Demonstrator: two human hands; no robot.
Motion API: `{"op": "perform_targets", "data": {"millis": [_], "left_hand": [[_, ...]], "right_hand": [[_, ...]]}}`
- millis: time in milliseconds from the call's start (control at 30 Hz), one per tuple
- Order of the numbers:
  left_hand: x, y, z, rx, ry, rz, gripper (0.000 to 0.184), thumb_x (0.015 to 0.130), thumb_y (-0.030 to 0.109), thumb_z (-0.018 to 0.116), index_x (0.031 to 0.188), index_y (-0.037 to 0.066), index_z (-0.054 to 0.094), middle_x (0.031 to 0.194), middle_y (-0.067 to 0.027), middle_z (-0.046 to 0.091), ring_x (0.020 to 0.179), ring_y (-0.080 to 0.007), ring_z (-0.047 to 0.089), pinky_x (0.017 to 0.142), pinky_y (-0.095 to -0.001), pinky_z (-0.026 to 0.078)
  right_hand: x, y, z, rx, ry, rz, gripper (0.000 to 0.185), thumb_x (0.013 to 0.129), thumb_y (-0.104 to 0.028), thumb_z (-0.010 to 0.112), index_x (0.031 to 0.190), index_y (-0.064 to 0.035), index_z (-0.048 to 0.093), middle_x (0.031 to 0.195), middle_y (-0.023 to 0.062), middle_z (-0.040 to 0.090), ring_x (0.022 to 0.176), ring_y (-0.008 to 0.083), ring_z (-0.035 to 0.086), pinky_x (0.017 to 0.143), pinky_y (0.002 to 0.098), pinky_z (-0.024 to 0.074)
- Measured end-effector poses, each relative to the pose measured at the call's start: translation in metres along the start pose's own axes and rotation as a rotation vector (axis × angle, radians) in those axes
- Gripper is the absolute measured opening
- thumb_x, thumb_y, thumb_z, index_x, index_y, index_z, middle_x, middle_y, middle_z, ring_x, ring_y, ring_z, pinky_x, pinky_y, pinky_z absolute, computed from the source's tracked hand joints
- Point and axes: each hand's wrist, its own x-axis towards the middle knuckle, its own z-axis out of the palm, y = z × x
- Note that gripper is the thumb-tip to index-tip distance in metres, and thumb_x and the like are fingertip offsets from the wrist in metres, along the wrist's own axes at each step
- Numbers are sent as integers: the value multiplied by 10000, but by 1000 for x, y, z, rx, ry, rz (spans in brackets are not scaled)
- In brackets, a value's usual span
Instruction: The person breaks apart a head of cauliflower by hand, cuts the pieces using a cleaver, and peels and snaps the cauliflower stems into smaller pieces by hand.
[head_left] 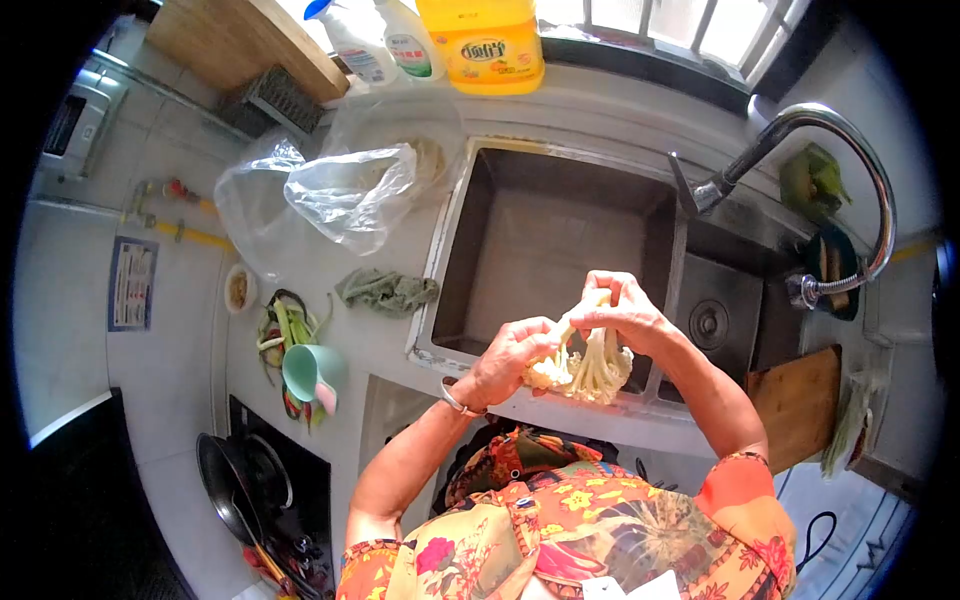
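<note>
A pale cauliflower (598, 368) with branching stems is held over the front rim of the sink, its florets pointing down toward me. My left hand (518, 350) is closed on the left part of it, fingers round a floret. From the right, my right hand (618, 308) pinches the stem end near the top. Behind both hands lies the large sink basin (560, 220), which appears to have water in it. The undersides of the fingers are hidden.
A chrome faucet (850, 125) arches over the small basin (708, 322) at right. Left of the sink are a clear plastic bag (350, 190), a grey-green cloth (388, 292), green vegetables (288, 325) and a mint cup (310, 372). A wok (228, 488) sits lower left; a cutting board (797, 400) leans right.
</note>
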Motion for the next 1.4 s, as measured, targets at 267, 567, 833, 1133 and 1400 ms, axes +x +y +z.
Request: {"op": "perform_targets", "data": {"millis": [267, 567, 833, 1133, 1400], "left_hand": [[13, 7, 0, 410, 27, 33, 270, 890, 291, 516, 829, 31, 553, 733, 32, 510, 672, -43, 458, 583, -218, 410], [23, 27, -10, 804, -69, -113, 401, 889, 353, 483, 1070, -1, 538, 1114, -112, 410, 1024, -185, 431, 886, -302, 381], [27, 28, -8, 823, -84, -40, 421, 915, 395, 401, 1030, 6, 515, 1067, -131, 404, 1002, -218, 414, 832, -320, 424], [39, 19, -7, 1083, -21, 232, 341, 907, 295, 382, 919, -18, 518, 872, -171, 500, 869, -311, 422, 767, -401, 387], [46, 1, -18, 1373, -170, 394, 307, 915, 266, 354, 919, -2, 504, 884, -153, 495, 884, -310, 402, 798, -417, 363]], "right_hand": [[13, -27, -15, -324, -143, 14, 259, 653, -210, 788, 783, -23, 664, 707, 40, 642, 671, 105, 606, 603, 246, 470], [31, -47, -22, -713, -333, 114, 464, 666, -427, 717, 793, 18, 677, 670, 75, 625, 645, 141, 597, 586, 270, 464], [30, -58, -21, -778, -248, 69, 419, 624, -357, 731, 749, 37, 667, 658, 95, 623, 617, 159, 598, 566, 282, 469], [21, -46, -23, -877, -55, -81, 336, 610, -254, 758, 751, 40, 673, 637, 118, 631, 605, 166, 619, 566, 281, 490], [14, -31, -22, -878, -1, -70, 307, 613, -228, 761, 745, 37, 679, 628, 124, 638, 564, 167, 616, 538, 270, 487]]}}
